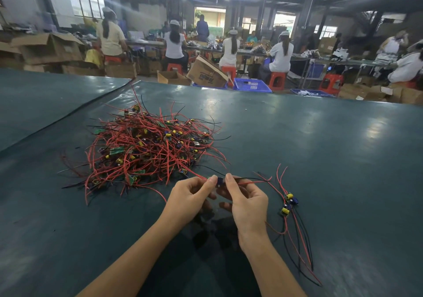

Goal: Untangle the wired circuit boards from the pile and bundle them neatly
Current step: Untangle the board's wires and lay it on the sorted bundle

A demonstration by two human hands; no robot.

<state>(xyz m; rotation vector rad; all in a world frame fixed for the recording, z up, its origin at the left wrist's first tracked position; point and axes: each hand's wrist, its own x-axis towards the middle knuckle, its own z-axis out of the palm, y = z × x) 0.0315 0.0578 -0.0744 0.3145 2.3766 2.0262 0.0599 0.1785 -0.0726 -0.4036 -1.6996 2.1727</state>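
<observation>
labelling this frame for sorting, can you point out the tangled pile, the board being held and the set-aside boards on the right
tangled pile (148, 150): head view, middle of the red wire heap.
held board (220, 180): head view, its dark uncovered middle.
set-aside boards (289, 196): head view, yellow part of the top board.

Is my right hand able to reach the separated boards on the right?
Probably yes: the separated boards lie beside the right hand, nothing blocking, but it pinches a wired board shared with the left hand.
</observation>
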